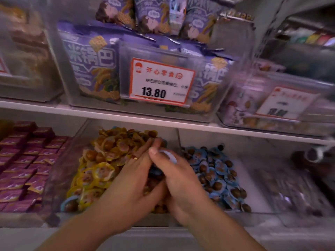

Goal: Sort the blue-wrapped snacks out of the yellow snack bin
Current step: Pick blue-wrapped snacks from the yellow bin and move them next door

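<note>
The yellow snack bin (59,171) on the lower shelf is heaped with round yellow-wrapped snacks (101,171). Both hands are together over its right side. My right hand (174,174) holds a blue-wrapped snack (168,154) between thumb and curled fingers. My left hand (134,178) lies over the yellow pile with fingers stretched forward, touching the right hand; another blue wrapper (155,172) shows between the two hands, and which hand has it is unclear. One more blue-wrapped snack (68,202) lies at the bin's front left corner. The neighbouring bin to the right holds blue-wrapped snacks (217,171).
Purple square packets (23,163) fill the bin at the left. A blurred bin with dark items (297,187) stands at the far right. A white shelf edge (126,116) runs just above; on it sit purple snack bags (90,62) and a price tag (161,81) reading 13.80.
</note>
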{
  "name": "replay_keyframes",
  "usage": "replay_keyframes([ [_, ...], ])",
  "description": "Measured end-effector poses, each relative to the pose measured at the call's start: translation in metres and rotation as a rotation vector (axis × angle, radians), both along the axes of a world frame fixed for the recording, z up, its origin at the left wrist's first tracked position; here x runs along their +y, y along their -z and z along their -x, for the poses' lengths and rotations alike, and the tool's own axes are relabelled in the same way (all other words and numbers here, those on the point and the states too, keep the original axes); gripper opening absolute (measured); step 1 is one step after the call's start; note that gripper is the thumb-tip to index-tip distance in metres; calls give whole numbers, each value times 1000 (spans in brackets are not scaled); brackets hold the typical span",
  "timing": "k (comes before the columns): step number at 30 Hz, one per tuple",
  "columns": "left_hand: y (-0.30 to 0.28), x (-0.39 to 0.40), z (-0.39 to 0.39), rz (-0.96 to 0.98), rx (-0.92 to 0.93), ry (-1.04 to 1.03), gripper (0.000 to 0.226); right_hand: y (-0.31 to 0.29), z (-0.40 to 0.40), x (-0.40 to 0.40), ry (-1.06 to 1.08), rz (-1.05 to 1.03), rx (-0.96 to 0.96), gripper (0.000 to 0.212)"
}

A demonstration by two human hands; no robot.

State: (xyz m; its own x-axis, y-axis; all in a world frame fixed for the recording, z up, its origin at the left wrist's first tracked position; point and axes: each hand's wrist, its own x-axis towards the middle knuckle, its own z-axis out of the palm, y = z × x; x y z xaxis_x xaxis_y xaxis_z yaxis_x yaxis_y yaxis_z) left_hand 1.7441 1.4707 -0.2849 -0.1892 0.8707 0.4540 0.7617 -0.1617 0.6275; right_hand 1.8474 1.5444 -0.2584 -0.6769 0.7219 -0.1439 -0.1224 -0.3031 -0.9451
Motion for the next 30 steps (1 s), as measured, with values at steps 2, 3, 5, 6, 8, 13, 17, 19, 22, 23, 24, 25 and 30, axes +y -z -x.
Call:
replay_keyframes([
  [2, -2, 2, -10, -45, -207, 103, 76, -2, -17, 7, 42, -160, -26, 24],
  [3, -3, 3, -13, -55, -294, 124, 76, -6, -27, 13, 73, -201, -26, 27],
  [5, -2, 6, -12, -50, -328, 69, 68, -13, -47, 35, 129, -267, -58, 29],
  [6, 0, 8, -9, -30, -245, 8, 59, -15, -59, 50, 138, -321, -122, 26],
  [8, 3, 12, 2, 68, 6, -60, 43, -16, -89, 81, 107, -434, -341, 20],
  [13, 11, 12, 18, 243, 296, -4, 52, 0, -150, 132, 182, -559, -720, 9],
  [17, 1, 6, 30, 128, 361, -35, 38, 4, -147, 134, 437, -593, -609, 16],
  [19, -6, -2, 39, 35, 357, -75, 33, -1, -131, 119, 521, -654, -458, 19],
  [22, -16, -27, 61, -49, 329, -212, 28, -8, -94, 79, 447, -944, -283, 20],
  [23, -17, -38, 69, -62, 310, -271, 28, -9, -80, 61, 377, -1067, -249, 18],
  [24, -17, -50, 77, -74, 279, -332, 28, -8, -66, 44, 298, -1175, -217, 17],
  [25, -16, -62, 83, -84, 237, -393, 29, -6, -50, 28, 207, -1251, -190, 17],
  [30, -2, -101, 98, -78, 84, -503, 31, 22, 31, -25, -353, -1288, -421, 49],
])
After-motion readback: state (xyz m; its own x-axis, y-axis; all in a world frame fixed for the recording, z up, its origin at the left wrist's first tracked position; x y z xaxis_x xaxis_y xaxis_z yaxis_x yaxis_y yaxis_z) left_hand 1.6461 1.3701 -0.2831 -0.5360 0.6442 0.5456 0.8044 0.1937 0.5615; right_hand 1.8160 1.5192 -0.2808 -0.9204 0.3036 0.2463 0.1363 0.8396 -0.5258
